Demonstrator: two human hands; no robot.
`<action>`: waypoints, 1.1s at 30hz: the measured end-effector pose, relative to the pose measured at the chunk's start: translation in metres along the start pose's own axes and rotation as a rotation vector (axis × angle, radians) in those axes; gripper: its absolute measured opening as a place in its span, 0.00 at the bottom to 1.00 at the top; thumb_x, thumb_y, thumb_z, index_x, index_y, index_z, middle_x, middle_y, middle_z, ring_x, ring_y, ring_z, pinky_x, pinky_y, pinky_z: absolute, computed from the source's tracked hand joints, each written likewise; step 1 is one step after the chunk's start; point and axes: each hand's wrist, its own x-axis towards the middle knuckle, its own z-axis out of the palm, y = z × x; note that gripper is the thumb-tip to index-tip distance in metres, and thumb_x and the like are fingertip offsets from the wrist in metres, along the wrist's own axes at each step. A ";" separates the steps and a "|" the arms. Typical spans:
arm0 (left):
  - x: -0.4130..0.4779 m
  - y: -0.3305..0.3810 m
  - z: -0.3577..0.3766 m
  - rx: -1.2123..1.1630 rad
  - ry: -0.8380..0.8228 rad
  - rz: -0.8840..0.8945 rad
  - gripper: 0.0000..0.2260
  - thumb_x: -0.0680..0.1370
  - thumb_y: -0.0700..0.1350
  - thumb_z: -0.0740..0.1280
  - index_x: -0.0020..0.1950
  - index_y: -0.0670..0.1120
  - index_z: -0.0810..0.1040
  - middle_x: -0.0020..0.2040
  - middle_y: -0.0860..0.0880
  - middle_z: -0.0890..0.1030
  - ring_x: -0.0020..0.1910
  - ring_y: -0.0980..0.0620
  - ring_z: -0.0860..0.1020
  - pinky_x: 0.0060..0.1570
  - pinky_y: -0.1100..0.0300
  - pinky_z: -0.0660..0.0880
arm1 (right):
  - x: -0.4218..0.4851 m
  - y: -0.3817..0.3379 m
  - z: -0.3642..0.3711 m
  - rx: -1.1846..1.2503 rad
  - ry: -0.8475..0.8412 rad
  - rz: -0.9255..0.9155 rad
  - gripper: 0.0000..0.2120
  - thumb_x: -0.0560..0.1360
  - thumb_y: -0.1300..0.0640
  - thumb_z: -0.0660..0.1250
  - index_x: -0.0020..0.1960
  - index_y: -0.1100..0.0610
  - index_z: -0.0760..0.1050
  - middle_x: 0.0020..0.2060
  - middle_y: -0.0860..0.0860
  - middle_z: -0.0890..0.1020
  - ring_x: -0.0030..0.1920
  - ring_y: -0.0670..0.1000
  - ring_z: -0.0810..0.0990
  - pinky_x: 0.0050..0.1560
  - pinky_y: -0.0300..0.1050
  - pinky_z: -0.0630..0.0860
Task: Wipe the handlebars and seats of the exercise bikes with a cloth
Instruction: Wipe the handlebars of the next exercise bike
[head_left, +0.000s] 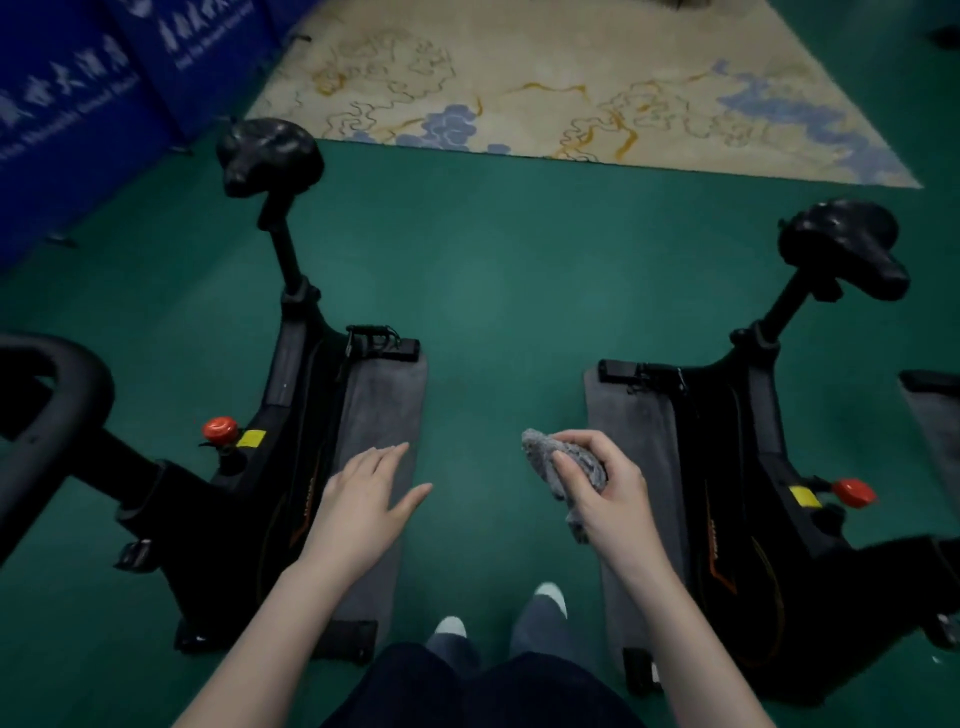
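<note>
Bunched in the right hand (597, 493), the grey cloth (566, 467) is being pinched between thumb and curled fingers, its loose tail hanging below the palm. Opposite that grip, the left hand (363, 499) is hovering flat and spread, holding nothing. Neither hand is touching a bike: the right bike's seat (841, 249) is sitting well beyond the cloth and outward, the left bike's seat (267, 153) far beyond the empty hand, its handlebar (47, 395) outward of it. Probably best now is refolding the cloth into a flat pad, so a broad face meets the saddle.
</note>
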 end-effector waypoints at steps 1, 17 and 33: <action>0.006 -0.001 -0.002 -0.005 0.003 -0.025 0.29 0.79 0.60 0.58 0.76 0.49 0.59 0.74 0.50 0.65 0.75 0.51 0.59 0.70 0.55 0.57 | 0.013 -0.002 0.001 0.002 -0.017 -0.006 0.08 0.76 0.62 0.67 0.45 0.49 0.78 0.40 0.42 0.82 0.39 0.41 0.79 0.33 0.38 0.75; 0.129 0.057 -0.015 -0.149 0.148 -0.448 0.29 0.79 0.62 0.54 0.77 0.50 0.56 0.75 0.51 0.62 0.76 0.52 0.55 0.71 0.56 0.54 | 0.237 -0.026 -0.002 -0.062 -0.478 -0.178 0.10 0.76 0.63 0.67 0.44 0.47 0.76 0.39 0.42 0.82 0.38 0.40 0.77 0.34 0.33 0.73; 0.182 0.014 -0.041 -0.253 0.221 -0.750 0.29 0.79 0.62 0.54 0.77 0.51 0.56 0.76 0.52 0.61 0.76 0.52 0.54 0.72 0.55 0.53 | 0.351 -0.047 0.103 -0.083 -0.798 -0.190 0.08 0.77 0.60 0.67 0.45 0.48 0.77 0.37 0.41 0.81 0.30 0.41 0.74 0.33 0.39 0.69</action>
